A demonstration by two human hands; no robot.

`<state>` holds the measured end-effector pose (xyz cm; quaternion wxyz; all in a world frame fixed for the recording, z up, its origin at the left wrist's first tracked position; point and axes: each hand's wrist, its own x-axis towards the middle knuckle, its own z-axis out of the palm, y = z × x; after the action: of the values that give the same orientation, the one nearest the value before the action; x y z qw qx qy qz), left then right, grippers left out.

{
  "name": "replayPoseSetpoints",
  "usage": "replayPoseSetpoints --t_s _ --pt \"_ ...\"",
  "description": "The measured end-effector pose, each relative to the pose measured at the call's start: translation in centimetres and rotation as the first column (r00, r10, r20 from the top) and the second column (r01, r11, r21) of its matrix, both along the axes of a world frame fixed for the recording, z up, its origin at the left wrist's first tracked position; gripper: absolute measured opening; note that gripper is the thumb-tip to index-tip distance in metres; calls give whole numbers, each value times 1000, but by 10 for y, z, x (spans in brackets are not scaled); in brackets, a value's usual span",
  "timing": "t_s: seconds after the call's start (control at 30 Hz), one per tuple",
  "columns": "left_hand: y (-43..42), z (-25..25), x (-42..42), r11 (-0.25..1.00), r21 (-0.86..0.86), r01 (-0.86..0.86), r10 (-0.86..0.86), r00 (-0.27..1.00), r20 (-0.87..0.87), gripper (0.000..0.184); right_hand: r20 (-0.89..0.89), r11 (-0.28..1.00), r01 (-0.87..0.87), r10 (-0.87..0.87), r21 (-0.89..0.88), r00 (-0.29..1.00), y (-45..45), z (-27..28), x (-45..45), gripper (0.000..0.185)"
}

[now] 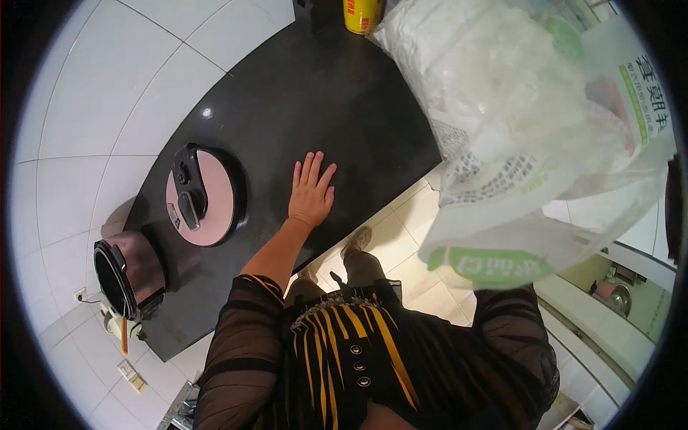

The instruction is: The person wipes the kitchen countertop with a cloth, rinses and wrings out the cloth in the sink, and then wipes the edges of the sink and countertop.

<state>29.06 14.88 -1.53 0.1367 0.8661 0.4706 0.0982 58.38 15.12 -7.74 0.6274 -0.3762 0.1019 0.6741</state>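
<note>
My left hand [311, 191] lies flat on the dark countertop [358, 107], fingers stretched out, holding nothing. To its left, a round pink lid [218, 197] with a black handle piece, like a pressure cooker's, rests on the counter. A large, partly see-through plastic bag [502, 100] with green print and dark lettering fills the upper right, close to the camera. White material shows inside it. My right sleeve [512, 322] runs up behind this bag, which hides my right hand and its fingers.
A pink cooker body [132, 269] with a black rim stands at the counter's left end, by the tiled wall [107, 86]. A yellow can [362, 14] is at the far edge beside the bag. An open drawer or cabinet [595, 294] lies at the right, above the tiled floor.
</note>
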Motion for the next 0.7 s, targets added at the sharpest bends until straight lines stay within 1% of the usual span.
replayPoseSetpoints --t_s 0.1,0.17,0.2,0.27,0.37,0.4,0.47,0.5,0.53,0.57,0.6,0.63,0.67,0.7 --pt "-2 -5 1 1000 -9 3 -3 1000 -5 47 24 1000 21 -21 17 999 13 5 17 39" --pt "1 -17 -1 997 -70 11 -18 994 -109 47 35 999 41 -42 25 999 17 6 24 40" --pt "0 -12 -2 997 -75 20 -28 993 -114 47 41 998 57 -58 26 997 14 5 26 41" --pt "-2 -1 1 1000 12 10 -10 1000 -5 47 64 995 91 -93 28 994 6 5 35 42" --pt "-2 0 0 999 24 25 -25 1000 -11 47 99 990 135 -138 38 985 -9 8 41 44" --pt "-3 -5 -1 999 19 36 -36 999 -12 47 109 988 153 -156 39 982 -15 10 42 44" --pt "-4 -17 0 1000 -16 6 -7 999 -46 47 138 980 196 -200 46 970 -18 8 46 45" --pt "-3 -16 0 1000 6 14 -14 999 -49 47 154 959 285 -284 16 947 -28 -23 39 39" --pt "-2 -15 0 1000 7 25 -24 999 -41 47 136 967 220 -238 131 962 -50 -68 33 28" --pt "-2 -16 -1 999 29 37 -36 999 -38 47 60 978 205 -208 49 976 -66 -57 1 22" --pt "-2 -17 -1 998 50 47 -45 998 -37 47 46 979 203 -201 -23 978 -81 -57 -29 27" --pt "-2 -18 -2 998 41 47 -45 998 -40 48 -37 993 118 -119 -20 992 -89 -14 -62 33" --pt "-2 -18 -2 998 42 52 -50 998 -40 48 -97 994 106 -107 -19 989 -94 -11 -76 38" --pt "-1 -18 -2 998 41 51 -50 998 -37 48 -62 994 106 -109 -39 992 -92 -12 -72 38"
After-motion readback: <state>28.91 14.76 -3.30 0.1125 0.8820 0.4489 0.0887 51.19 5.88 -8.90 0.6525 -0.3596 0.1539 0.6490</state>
